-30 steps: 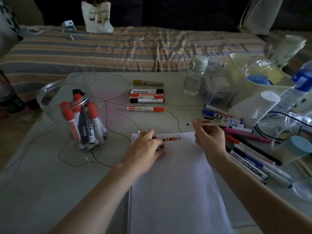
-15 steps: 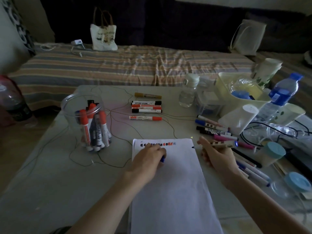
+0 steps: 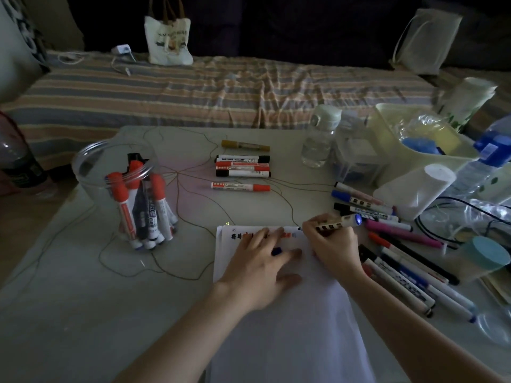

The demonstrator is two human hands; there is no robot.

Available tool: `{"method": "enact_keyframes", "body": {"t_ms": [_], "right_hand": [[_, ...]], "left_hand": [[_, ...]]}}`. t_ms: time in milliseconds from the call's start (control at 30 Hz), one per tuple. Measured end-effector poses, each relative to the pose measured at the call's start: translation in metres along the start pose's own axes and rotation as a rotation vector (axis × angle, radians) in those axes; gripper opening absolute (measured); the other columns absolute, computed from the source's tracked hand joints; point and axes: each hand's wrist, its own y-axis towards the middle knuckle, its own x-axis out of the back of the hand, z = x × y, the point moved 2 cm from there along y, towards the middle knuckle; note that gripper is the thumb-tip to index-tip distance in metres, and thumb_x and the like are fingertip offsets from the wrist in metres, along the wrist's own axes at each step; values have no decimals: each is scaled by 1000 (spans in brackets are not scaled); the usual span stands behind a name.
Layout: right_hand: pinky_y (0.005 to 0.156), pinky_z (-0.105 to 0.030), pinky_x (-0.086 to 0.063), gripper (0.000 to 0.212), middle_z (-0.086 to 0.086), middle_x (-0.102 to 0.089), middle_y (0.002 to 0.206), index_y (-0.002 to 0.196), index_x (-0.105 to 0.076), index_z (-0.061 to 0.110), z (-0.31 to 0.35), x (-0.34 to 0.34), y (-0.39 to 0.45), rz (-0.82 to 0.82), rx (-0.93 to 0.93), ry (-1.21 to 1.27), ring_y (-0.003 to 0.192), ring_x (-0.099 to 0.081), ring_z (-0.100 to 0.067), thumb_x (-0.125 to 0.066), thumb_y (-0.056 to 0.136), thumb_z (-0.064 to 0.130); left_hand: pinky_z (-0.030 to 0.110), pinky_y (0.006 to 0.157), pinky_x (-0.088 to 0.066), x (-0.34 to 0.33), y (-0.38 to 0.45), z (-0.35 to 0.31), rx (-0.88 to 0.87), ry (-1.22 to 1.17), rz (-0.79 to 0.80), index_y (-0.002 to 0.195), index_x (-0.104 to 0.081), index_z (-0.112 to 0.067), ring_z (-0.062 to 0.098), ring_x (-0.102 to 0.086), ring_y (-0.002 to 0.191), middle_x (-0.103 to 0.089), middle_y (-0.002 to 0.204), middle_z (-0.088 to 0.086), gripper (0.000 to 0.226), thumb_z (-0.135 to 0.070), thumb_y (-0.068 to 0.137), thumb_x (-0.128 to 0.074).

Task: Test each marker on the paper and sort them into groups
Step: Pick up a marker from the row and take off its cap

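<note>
A white sheet of paper (image 3: 290,327) lies in front of me, with a row of black and red test marks (image 3: 239,235) along its top edge. My left hand (image 3: 260,268) rests flat on the sheet with its fingers spread, and a blue cap (image 3: 276,250) shows between them. My right hand (image 3: 333,248) grips an uncapped marker (image 3: 336,224), whose tip touches the paper's top right corner. A clear jar (image 3: 91,161) on the left holds several red and black markers. Sorted markers (image 3: 242,167) lie in a row at the far middle. Several more markers (image 3: 401,272) lie on the right.
A yellow marker (image 3: 244,145) and a single red marker (image 3: 240,186) flank the sorted row. A water bottle (image 3: 318,139), a pale tub (image 3: 420,150), a paper roll (image 3: 414,189), cables and a lidded cup (image 3: 484,258) crowd the right side. Thin cord loops over the table.
My right hand has brought the marker down from above the table to the paper's top edge. My left hand has flattened and spread on the sheet. The camera has shifted.
</note>
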Motion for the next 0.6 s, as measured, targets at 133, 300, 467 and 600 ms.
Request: {"method": "enact_keyframes", "body": {"t_ms": [133, 300, 467, 600], "right_hand": [[51, -14, -47, 20, 2, -67, 65, 80, -66, 21, -2, -1, 0, -23, 42, 24, 55, -61, -3, -68, 88, 39], [49, -11, -44, 22, 2, -66, 58, 75, -68, 18, -8, -1, 0, -59, 34, -25, 52, -60, -1, -71, 85, 38], [48, -11, -44, 27, 1, -65, 57, 71, -67, 16, -8, -2, 1, -62, 16, -51, 55, -61, -3, -69, 87, 38], [50, -11, -44, 30, 3, -65, 58, 68, -65, 16, -8, -4, 2, -76, 45, -75, 57, -61, -2, -69, 87, 39]], "left_hand": [[38, 118, 1, -8, -1, 6, 36, 29, 76, 145, -29, -46, 25, -5, 146, -6, 162, 1, 78, -73, 75, -10], [37, 117, -3, -7, 2, 5, 50, -10, 60, 143, -33, -47, 23, -8, 145, -10, 161, 0, 81, -73, 69, -11], [36, 117, 1, -10, 1, 7, 67, -10, 80, 144, -29, -48, 20, -2, 145, -5, 161, -2, 67, -72, 81, -26], [37, 117, -1, -9, 2, 6, 69, -24, 70, 143, -32, -49, 22, -4, 145, -8, 161, -1, 70, -73, 78, -22]]}}
